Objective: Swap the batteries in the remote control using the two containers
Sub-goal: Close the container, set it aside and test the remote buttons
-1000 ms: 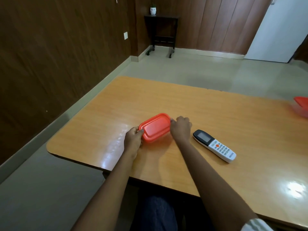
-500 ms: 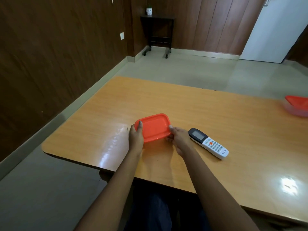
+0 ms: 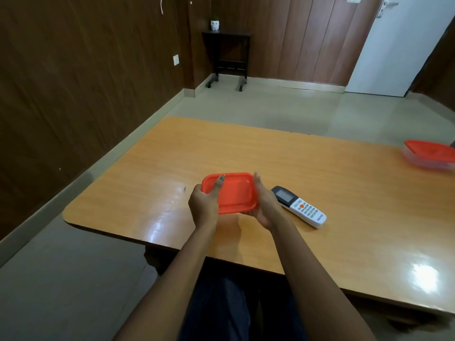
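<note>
A small container with an orange lid (image 3: 234,191) is held between both hands, lifted and tilted toward me over the wooden table (image 3: 270,156). My left hand (image 3: 204,204) grips its left end with the thumb across the lid. My right hand (image 3: 264,205) cups its right side from below. A white remote control (image 3: 299,206) with a dark screen lies face up on the table just right of my right hand. A second container with an orange lid (image 3: 430,156) stands at the table's far right edge. The held container's contents are hidden.
The table's front edge runs close to my lap, its left corner rounded. A dark side table (image 3: 227,57) with a small white pot stands against the far wood-panelled wall. A white door (image 3: 398,45) is at the back right.
Both hands have raised the near container off the table and tilted its lid toward me. The hands shifted from its top edges to its ends. The remote has not moved.
</note>
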`<act>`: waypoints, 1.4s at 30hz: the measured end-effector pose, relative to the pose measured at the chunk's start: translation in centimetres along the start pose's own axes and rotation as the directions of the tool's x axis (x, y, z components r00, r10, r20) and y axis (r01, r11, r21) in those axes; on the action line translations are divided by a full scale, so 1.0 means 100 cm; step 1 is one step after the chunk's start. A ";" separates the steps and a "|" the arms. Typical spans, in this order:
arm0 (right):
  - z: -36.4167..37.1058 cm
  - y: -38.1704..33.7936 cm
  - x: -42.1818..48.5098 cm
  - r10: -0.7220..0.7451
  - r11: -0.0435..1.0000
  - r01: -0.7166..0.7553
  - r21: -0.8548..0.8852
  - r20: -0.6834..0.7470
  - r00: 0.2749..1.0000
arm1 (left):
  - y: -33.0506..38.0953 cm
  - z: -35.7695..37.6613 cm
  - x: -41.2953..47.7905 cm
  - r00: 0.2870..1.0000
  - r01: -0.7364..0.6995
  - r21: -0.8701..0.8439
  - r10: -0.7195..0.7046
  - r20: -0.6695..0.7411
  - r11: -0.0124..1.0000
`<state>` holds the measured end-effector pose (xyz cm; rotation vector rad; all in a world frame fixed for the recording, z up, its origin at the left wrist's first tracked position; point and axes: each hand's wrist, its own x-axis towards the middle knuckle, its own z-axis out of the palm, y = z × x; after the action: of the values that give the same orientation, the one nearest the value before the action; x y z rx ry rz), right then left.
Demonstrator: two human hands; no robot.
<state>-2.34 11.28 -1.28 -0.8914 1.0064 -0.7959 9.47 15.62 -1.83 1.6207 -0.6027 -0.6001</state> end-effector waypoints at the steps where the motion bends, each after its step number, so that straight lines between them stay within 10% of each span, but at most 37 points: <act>1: 0.004 -0.008 0.001 0.014 1.000 -0.013 0.018 -0.053 0.998 | 0.001 0.001 -0.005 1.000 -0.018 0.001 0.018 0.005 1.000; 6: 0.017 -0.025 0.007 -0.118 0.992 0.088 -0.092 -0.409 0.905 | 0.014 -0.003 -0.015 0.987 0.041 0.003 -0.041 0.153 0.999; 12: 0.025 -0.023 0.006 -0.227 0.971 0.160 -0.177 -0.488 0.843 | 0.028 -0.006 -0.006 0.990 0.024 0.044 -0.030 0.139 0.999; 20: 0.039 -0.049 0.009 -0.255 0.811 0.051 -0.582 -0.275 0.927 | 0.027 -0.018 -0.001 0.971 -0.236 0.253 0.220 0.088 0.938; 27: 0.086 -0.043 0.032 -0.254 0.656 0.007 -0.754 -0.212 0.944 | 0.013 -0.042 0.024 0.999 -0.046 0.222 0.048 -0.005 0.974; 35: 0.150 -0.007 0.068 0.126 0.826 0.003 -0.564 0.191 0.973 | -0.020 -0.114 0.095 0.920 0.331 -0.166 -0.357 -0.163 0.929; 42: 0.231 0.040 0.099 -0.091 0.832 0.135 -0.538 0.108 0.990 | -0.022 -0.164 0.111 0.866 0.187 0.178 -0.076 -0.494 0.966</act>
<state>23.08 9.96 -2.30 -1.4752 1.1408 -0.5673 28.91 20.10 -2.57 1.9454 -0.1863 -0.2057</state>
